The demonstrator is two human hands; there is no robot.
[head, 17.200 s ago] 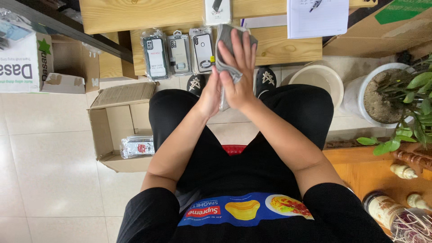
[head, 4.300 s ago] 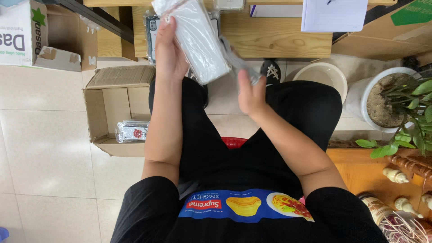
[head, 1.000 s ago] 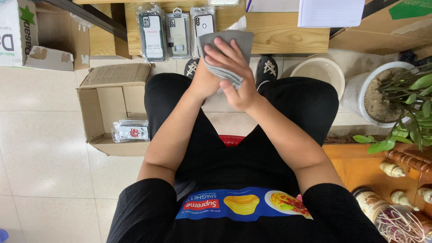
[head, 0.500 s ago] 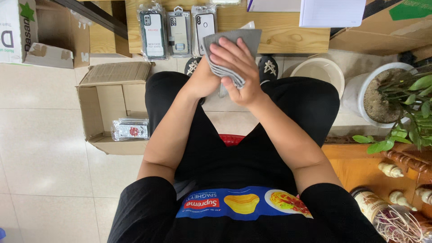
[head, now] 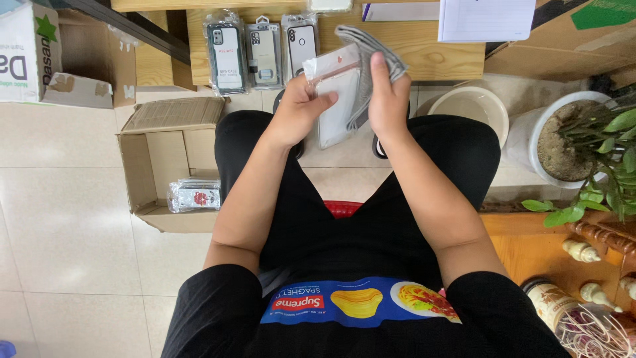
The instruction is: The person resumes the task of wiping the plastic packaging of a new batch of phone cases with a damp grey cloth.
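Upper centre: left hand [head: 297, 113] grips packaged case [head: 338, 99]; right hand [head: 387, 99] clasps grey cloth [head: 371, 50] against it.

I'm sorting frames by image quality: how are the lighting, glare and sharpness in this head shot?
Head view: even, soft daylight with faint shadows on the floor tiles; mild sheen on the clear packet in the left hand and on the packaged phone cases; the right hand with the grey cloth is sharp; wide-angle bending shows at the edges.
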